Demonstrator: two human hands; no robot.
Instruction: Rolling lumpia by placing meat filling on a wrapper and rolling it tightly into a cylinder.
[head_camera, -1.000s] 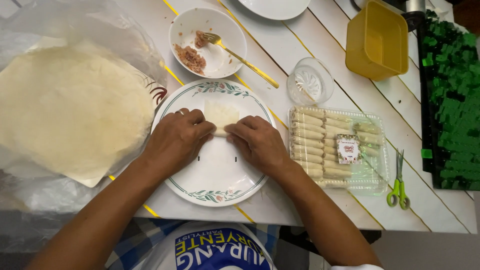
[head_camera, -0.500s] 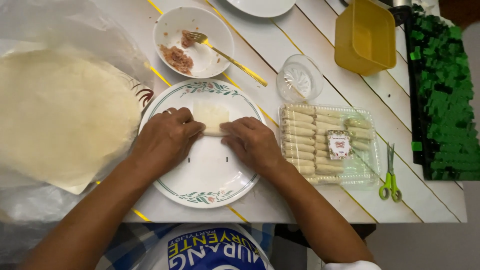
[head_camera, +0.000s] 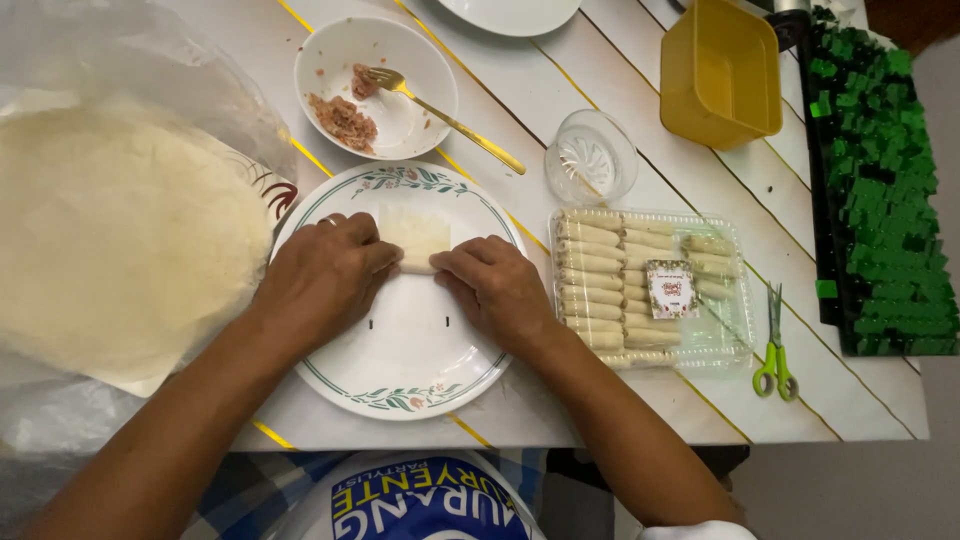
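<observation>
A pale wrapper (head_camera: 415, 238) lies on a white plate with a floral rim (head_camera: 400, 395), partly rolled up. My left hand (head_camera: 325, 275) presses on its left end, fingers curled over the roll. At the right end my right hand (head_camera: 495, 285) pinches the roll with its fingertips. Both hands rest on the plate, a small gap between them where the wrapper shows.
A stack of round wrappers (head_camera: 110, 230) lies on plastic at left. Behind the plate stand a white bowl with meat filling (head_camera: 345, 120) and a gold fork (head_camera: 450, 120), a glass dish (head_camera: 590, 160), a yellow tub (head_camera: 718, 72). A clear tray of finished rolls (head_camera: 620, 280) and green scissors (head_camera: 775, 345) are right.
The hands stay on the wrapper and have rolled it slightly farther up the plate. The view has shifted a little.
</observation>
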